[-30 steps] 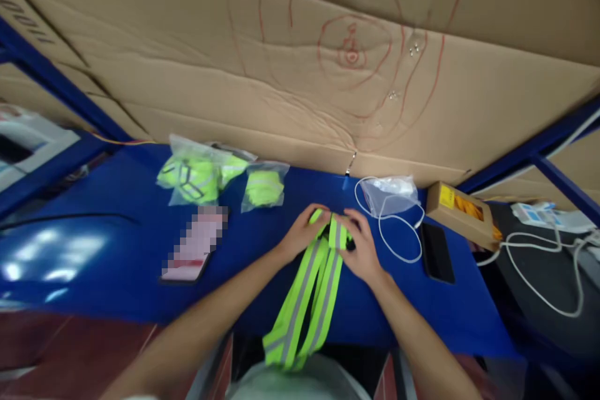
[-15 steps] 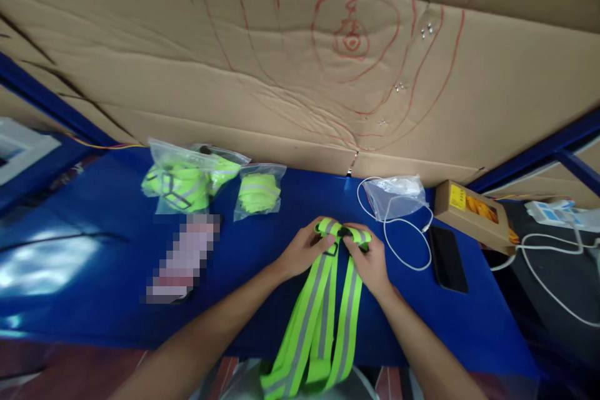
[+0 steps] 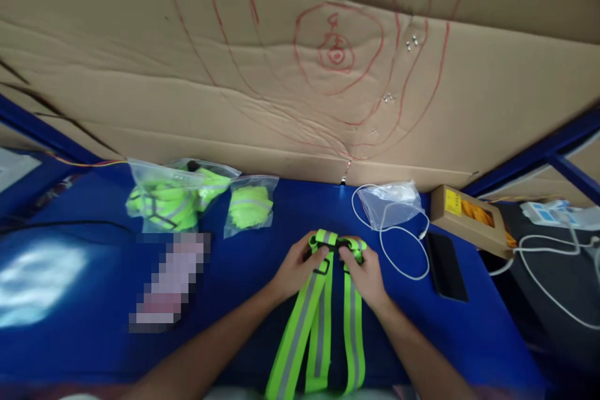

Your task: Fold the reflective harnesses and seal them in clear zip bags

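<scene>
Both hands pinch a neon-yellow reflective strap [image 3: 300, 325] with a grey stripe, held up over the front part of the table. My left hand [image 3: 296, 265] is closed on a looped end, thumb on top. Close by on the right, my right hand [image 3: 368, 270] grips the other looped end. A black buckle [image 3: 336, 242] sits between the two thumbs; whether its halves are joined I cannot tell. Just below my left thumb shows a black rectangular slider [image 3: 322, 267]. Several strap lengths hang from the hands toward the bottom edge.
Clear bags of neon strap [image 3: 164, 203] and another bag [image 3: 250, 206] lie at the back left of the blue table [image 3: 234, 269]. On the right are a white cable [image 3: 398, 272], a plastic bag [image 3: 391, 203], a black phone [image 3: 447, 267] and a carton [image 3: 469, 219]. Cardboard [image 3: 262, 106] rises behind.
The view has shifted, so surroundings sit lower and mostly further left. Both hands keep hold of the strap, and the buckle parts between the thumbs show more. The hanging lengths have swung slightly.
</scene>
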Motion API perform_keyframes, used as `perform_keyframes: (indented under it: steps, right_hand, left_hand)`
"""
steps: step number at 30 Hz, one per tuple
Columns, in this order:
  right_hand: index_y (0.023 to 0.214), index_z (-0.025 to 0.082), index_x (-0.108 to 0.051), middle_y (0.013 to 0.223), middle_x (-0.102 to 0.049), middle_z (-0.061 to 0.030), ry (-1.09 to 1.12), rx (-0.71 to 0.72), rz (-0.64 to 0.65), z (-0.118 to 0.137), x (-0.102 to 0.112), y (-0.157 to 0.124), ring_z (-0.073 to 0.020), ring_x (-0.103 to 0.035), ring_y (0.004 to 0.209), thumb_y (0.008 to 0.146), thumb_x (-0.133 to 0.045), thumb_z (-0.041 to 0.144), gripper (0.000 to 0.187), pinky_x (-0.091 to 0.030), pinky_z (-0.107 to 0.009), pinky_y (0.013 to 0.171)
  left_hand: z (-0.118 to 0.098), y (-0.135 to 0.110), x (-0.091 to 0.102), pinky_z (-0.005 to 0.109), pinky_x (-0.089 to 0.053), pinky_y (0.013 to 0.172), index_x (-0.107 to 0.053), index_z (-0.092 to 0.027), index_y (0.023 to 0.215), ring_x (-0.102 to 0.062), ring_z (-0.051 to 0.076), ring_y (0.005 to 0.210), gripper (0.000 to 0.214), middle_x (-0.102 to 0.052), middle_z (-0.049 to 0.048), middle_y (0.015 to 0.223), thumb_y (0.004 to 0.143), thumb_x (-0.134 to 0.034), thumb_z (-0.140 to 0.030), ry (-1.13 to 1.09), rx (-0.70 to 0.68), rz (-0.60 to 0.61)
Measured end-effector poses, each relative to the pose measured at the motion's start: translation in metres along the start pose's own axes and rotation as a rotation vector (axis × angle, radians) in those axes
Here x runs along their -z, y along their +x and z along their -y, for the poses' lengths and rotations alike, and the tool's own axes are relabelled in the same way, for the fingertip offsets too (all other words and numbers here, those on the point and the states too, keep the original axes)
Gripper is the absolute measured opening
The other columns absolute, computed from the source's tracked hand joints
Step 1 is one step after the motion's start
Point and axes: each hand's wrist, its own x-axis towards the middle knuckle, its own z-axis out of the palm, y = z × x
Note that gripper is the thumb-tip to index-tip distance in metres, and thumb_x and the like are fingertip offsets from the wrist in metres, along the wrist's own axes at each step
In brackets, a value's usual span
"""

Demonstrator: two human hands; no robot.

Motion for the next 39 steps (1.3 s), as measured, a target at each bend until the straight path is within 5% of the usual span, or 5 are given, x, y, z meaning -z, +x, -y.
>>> perform_keyframes:
  steps: [7,13,18,28,39]
  right_hand:
    - [0.12,0.021,-0.069,0.084,-0.074,-0.0032,-0.023,-0.008,0.043,-0.002,0.003,0.001,-0.0189,-0.069,0.068,0.096,-0.064,0.056,0.043,-0.058,-0.031,0.065]
    - [0.161,0.025,-0.025,0.118,-0.071,-0.0109,-0.153,0.263,-0.064,0.007,0.018,0.001,-0.0286,-0.071,0.112,0.086,-0.079,0.052,0.097,-0.06,-0.047,0.1]
    - [0.152,0.032,-0.046,0.148,-0.051,-0.0141,-0.386,0.509,0.133,0.018,0.028,0.007,-0.0328,-0.052,0.143,0.09,-0.077,0.047,0.071,-0.049,-0.054,0.118]
    - [0.144,0.031,-0.056,0.134,-0.065,-0.0114,-0.341,0.539,0.382,0.046,0.06,-0.025,-0.0289,-0.067,0.124,0.092,-0.075,0.042,0.056,-0.059,-0.049,0.104]
    - [0.143,0.034,-0.056,0.136,-0.063,-0.0118,-0.248,0.469,0.364,0.053,0.043,-0.068,-0.0285,-0.066,0.127,0.091,-0.077,0.035,0.056,-0.06,-0.045,0.105]
  left_hand:
    - [0.006,0.005,-0.001,0.03,-0.05,0.081,-0.068,-0.018,0.108,-0.063,0.02,0.089,0.053,-0.069,0.0039,0.097,0.085,-0.07,-0.066,0.102,-0.087,-0.025]
    - [-0.015,0.008,0.005,0.033,-0.051,0.082,-0.078,-0.016,0.099,-0.065,0.022,0.085,0.052,-0.074,0.0028,0.088,0.076,-0.081,-0.062,0.071,-0.05,0.022]
    - [-0.033,0.006,-0.006,0.036,-0.052,0.097,-0.08,-0.017,0.105,-0.07,0.027,0.104,0.059,-0.079,0.0059,0.105,0.073,-0.082,-0.067,-0.045,0.004,0.004]
    - [-0.047,-0.059,-0.006,0.033,-0.054,0.077,-0.081,-0.015,0.105,-0.075,0.025,0.088,0.058,-0.081,0.0123,0.103,0.077,-0.08,-0.066,-0.103,0.317,0.285]
    - [-0.039,-0.103,0.01,0.03,-0.05,0.079,-0.075,-0.02,0.119,-0.068,0.023,0.093,0.045,-0.077,0.0066,0.11,0.095,-0.062,-0.056,0.247,0.022,0.265]
